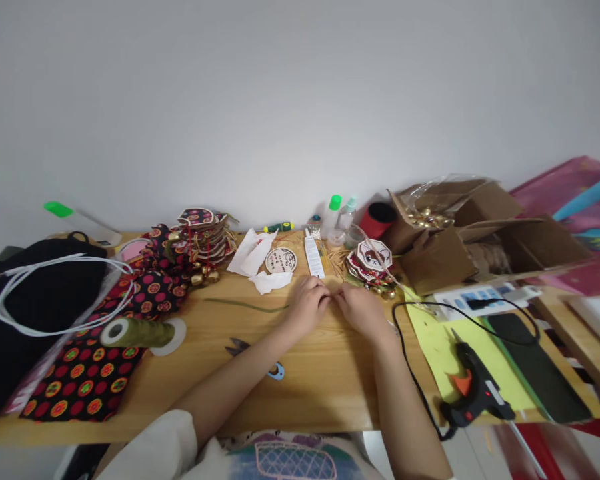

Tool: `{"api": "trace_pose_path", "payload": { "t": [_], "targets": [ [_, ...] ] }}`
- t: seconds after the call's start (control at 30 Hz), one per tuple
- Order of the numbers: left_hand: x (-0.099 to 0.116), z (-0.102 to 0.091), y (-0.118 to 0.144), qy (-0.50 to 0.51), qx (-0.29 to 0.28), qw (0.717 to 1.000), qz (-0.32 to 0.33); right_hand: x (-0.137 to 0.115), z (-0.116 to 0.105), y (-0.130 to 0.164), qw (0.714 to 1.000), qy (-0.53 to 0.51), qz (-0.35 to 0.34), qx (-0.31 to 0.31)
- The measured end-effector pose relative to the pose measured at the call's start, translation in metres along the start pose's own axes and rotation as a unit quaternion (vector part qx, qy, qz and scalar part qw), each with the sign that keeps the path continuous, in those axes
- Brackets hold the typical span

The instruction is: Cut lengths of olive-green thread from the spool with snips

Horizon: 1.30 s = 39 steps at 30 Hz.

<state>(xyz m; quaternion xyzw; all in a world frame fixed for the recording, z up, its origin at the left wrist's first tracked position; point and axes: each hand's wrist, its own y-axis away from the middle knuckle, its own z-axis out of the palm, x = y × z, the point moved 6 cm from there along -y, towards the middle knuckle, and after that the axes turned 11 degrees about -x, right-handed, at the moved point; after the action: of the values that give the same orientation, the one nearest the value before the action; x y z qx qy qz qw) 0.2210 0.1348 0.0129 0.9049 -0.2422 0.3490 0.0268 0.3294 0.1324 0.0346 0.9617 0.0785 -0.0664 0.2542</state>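
- Head view: my left hand (307, 308) and right hand (361, 308) meet fingertip to fingertip at the centre of the pale wooden table (325, 373). Both are pinched shut on the near end of a thin olive-green cord (245, 306), which trails off toward nine o'clock.
- To do this well, I judge small, steady finger motions matter; the cord looks slack and slippery, so keep the pinch close to its end.
- A spool of olive-green cord (139, 333) lies on its side at eight o'clock, beside glossy black fabric printed with red and orange circles (85, 380).
- A round embroidered white patch (281, 260) sits at twelve o'clock.
- A matte black hot-glue gun (475, 390) rests at four o'clock on a smooth yellow-green sheet (437, 347).
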Motion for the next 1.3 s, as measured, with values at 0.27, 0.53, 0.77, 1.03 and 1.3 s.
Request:
{"api": "trace_pose_path", "payload": {
  "t": [0.27, 0.53, 0.77, 1.03, 1.3],
  "targets": [
    [0.003, 0.000, 0.000, -0.019, -0.010, 1.000, 0.006, 0.005, -0.007, 0.004, 0.999, -0.037, 0.031, 0.016],
    [0.002, 0.002, -0.001, -0.028, -0.018, 0.999, 0.009, 0.011, -0.007, 0.001, 0.991, -0.106, -0.027, 0.074],
    [0.000, 0.002, -0.002, -0.025, -0.018, 1.000, 0.007, 0.007, 0.000, -0.001, 0.992, -0.103, -0.037, 0.060],
    [-0.002, 0.004, -0.003, -0.010, -0.016, 1.000, 0.006, -0.024, -0.011, 0.041, 0.986, -0.125, -0.036, 0.105],
    [-0.006, 0.006, -0.004, 0.015, -0.017, 1.000, -0.002, -0.113, 0.062, 0.071, 0.993, -0.061, -0.091, -0.044]
  ]
}}
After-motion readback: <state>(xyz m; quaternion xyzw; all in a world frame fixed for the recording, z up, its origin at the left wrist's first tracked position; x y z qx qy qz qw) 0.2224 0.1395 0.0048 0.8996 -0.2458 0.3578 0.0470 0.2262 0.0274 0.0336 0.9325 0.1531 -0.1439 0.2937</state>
